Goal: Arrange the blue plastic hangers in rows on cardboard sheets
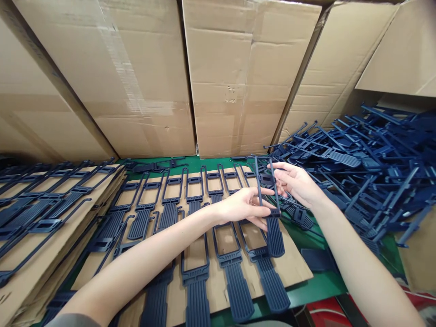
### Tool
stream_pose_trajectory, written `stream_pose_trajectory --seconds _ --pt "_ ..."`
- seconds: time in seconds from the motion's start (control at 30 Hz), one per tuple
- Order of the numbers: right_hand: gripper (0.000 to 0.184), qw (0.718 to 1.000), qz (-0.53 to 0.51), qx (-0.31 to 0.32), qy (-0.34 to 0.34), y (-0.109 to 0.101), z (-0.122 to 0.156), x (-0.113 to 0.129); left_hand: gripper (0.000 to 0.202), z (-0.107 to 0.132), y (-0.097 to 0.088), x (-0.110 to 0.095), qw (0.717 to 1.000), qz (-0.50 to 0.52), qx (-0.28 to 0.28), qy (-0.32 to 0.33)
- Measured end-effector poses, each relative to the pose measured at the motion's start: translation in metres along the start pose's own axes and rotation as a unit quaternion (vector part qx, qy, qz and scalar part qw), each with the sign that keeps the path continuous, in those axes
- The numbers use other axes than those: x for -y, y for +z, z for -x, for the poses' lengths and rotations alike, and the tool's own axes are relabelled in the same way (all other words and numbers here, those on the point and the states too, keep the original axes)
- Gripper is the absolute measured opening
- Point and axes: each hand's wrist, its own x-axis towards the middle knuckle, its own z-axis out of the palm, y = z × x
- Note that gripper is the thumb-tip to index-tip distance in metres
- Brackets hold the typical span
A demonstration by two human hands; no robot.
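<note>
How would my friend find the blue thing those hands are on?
Start at the tall cardboard boxes behind, then come down to the middle cardboard sheet with rows of dark blue frames. Over its right side, find one raised frame, its ribbed tongue pointing down. Unlike those lying around it, it is held up in the left hand, with the right hand at its upper part.

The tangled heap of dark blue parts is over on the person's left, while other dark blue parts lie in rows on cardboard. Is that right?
Not quite: the head view shows the tangled heap on the person's right, not the left. The other dark blue parts do lie in rows on cardboard.
</note>
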Motion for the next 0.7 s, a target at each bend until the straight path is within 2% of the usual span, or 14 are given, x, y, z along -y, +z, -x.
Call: stream_pose_trajectory --seconds 0.1,0.17,0.2,0.27,0.33,0.4,0.43,0.47,0.53,0.7 --pt "0.039 0.994 0.010 0.066 0.081 -0.014 0.005 0.006 0.060 0.004 0.007 -0.001 0.996 -0.058 0.054 -0.032" --pt "0.036 0.989 0.020 0.106 0.104 -0.025 0.007 0.008 0.052 0.008 0.012 -0.005 0.981 -0.167 0.085 -0.043" --pt "0.035 0.985 0.026 0.127 0.112 -0.030 0.008 0.008 0.049 0.011 0.015 -0.008 0.963 -0.247 0.098 -0.038" --pt "0.035 0.979 0.033 0.159 0.124 -0.039 0.009 0.008 0.045 0.016 0.022 -0.014 0.895 -0.432 0.110 -0.004" --pt "0.033 0.975 0.036 0.172 0.139 -0.047 0.009 0.006 0.038 0.022 0.029 -0.016 0.794 -0.600 0.088 0.044" --pt "0.031 0.973 0.033 0.174 0.149 -0.052 0.007 0.004 0.029 0.027 0.036 -0.014 0.698 -0.710 0.061 0.074" --pt "0.030 0.971 0.033 0.179 0.155 -0.053 0.006 0.003 0.027 0.029 0.039 -0.012 0.664 -0.741 0.060 0.082" --pt "0.029 0.968 0.034 0.188 0.162 -0.055 0.006 0.003 0.027 0.031 0.042 -0.010 0.642 -0.759 0.068 0.089" --pt "0.028 0.960 0.041 0.208 0.180 -0.055 0.004 0.002 0.030 0.032 0.045 -0.005 0.624 -0.770 0.094 0.095" --pt "0.032 0.922 0.071 0.299 0.235 -0.047 0.002 -0.002 0.032 0.031 0.045 -0.004 0.622 -0.773 0.111 0.052"
